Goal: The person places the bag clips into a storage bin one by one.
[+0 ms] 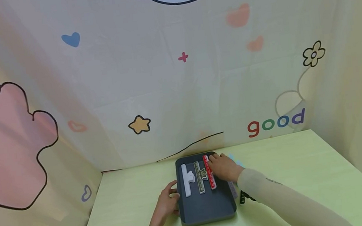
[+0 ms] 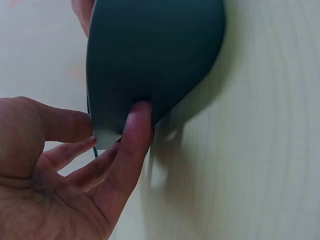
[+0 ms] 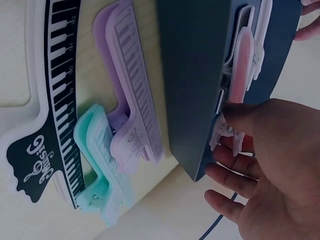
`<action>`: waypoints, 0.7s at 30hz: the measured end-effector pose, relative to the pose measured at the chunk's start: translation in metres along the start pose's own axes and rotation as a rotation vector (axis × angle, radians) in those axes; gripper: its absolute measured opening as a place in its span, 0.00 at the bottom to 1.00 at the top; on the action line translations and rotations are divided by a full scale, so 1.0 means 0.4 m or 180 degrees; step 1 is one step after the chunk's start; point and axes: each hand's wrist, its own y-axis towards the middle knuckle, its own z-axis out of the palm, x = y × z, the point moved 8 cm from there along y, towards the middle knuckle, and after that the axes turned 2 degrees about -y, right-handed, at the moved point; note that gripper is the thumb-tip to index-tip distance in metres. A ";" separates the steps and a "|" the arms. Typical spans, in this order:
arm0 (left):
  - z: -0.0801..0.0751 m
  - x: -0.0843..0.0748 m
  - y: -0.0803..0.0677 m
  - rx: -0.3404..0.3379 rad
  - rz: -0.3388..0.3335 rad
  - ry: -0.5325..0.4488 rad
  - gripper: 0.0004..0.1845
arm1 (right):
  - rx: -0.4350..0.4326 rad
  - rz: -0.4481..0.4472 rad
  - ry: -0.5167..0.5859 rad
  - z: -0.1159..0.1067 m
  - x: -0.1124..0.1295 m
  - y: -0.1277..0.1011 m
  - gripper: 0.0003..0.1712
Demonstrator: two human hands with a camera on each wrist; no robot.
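Note:
A dark grey tray (image 1: 208, 208) holds a white clip (image 1: 186, 181), a black-and-gold keyboard-print clip (image 1: 199, 180) and a red keyboard-print clip (image 1: 211, 178), side by side and lengthwise. My right hand (image 1: 225, 167) reaches over the tray's right edge and pinches the red clip's handle; in the right wrist view, thumb and fingers meet around its lever end. At the tray's left side, my left hand (image 1: 168, 204) grips the wall; the left wrist view has the thumb at the rim and a finger pressed on the outer face.
Right of the tray, a purple clip (image 3: 132, 95), a mint-green clip (image 3: 100, 155) and a black piano-key clip (image 3: 62, 95) marked "Music" lie on the pale table (image 1: 288, 175). A printed curtain (image 1: 150, 75) hangs behind and at both sides.

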 end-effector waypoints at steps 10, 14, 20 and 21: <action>0.002 -0.004 -0.002 0.0002 0.0027 -0.0022 0.30 | 0.0144 -0.0019 -0.0003 0.022 0.016 0.007 0.27; 0.002 -0.006 -0.005 0.0016 0.0059 -0.0049 0.29 | 0.0174 -0.0023 0.0000 0.031 0.021 0.009 0.28; 0.000 -0.006 -0.003 -0.0002 0.0029 -0.0041 0.29 | 0.0098 -0.0004 -0.0050 0.036 0.023 0.012 0.25; -0.001 -0.006 -0.001 -0.0003 0.0037 -0.0028 0.29 | 0.0094 -0.0005 -0.0054 0.038 0.023 0.013 0.25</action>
